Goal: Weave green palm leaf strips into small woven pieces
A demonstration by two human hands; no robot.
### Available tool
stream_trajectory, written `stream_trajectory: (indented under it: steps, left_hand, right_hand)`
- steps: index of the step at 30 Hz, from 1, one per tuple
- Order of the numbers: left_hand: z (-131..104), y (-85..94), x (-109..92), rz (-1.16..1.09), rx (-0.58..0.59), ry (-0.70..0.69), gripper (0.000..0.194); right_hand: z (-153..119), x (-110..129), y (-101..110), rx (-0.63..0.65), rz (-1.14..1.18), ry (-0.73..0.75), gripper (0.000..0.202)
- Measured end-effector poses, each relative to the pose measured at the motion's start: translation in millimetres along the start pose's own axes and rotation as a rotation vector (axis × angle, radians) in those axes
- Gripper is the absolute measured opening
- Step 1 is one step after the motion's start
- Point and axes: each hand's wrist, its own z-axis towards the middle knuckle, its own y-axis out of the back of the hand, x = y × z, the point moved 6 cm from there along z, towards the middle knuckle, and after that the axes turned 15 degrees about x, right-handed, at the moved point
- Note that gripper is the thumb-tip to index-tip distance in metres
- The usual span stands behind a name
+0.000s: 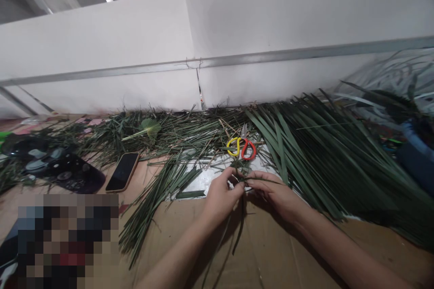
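Observation:
Near the middle of the view, my left hand [224, 193] pinches a small bundle of green leaf strips [241, 172]. Its thumb and forefinger meet on the strips. My right hand [271, 189] is beside it, almost touching, with its fingers closed on a strip that runs out to the right. Thin strip ends hang below both hands over the brown cardboard [183, 226]. Scissors [243, 144] with one yellow and one red handle loop lie just beyond the fingers, blades pointing away. The exact crossing of the strips is too small to make out.
Long green leaves [325, 158] spread across the right. Cut strips [152, 203] lie left of my hands, and more [190, 131] along the white wall. A phone [123, 172], a dark bottle [74, 175] and a fan-shaped leaf [149, 130] are at left. The lower left corner is pixelated.

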Motion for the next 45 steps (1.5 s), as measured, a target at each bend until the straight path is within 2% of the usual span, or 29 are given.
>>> stream_trajectory:
  steps: [10,17,24,33,41,45]
  left_hand:
    - [1,1.6,1,-0.01,-0.043,-0.009,0.011]
    - [1,-0.2,0,-0.017,-0.009,-0.025,0.011]
    - [1,-0.2,-1,-0.019,-0.029,-0.01,0.009]
    - [2,3.6,0,0.025,-0.066,-0.045,0.007]
    - [-2,-1.5,-2,-0.017,-0.01,-0.011,0.014]
    - [0,-1.0,1,-0.029,-0.004,-0.029,0.009]
  right_hand:
    - [1,1,1,-0.028,0.003,0.009,0.035]
    - [1,-1,-1,-0.018,0.026,0.001,0.033]
    - [1,-1,-4,-0.003,0.027,-0.009,0.03]
    - [2,9,-2,-0.049,0.004,0.036,0.028]
    - [1,-4,-5,-0.025,0.089,-0.017,0.029]
    - [-1,-1,-7,-0.003,0.058,-0.028,0.03]
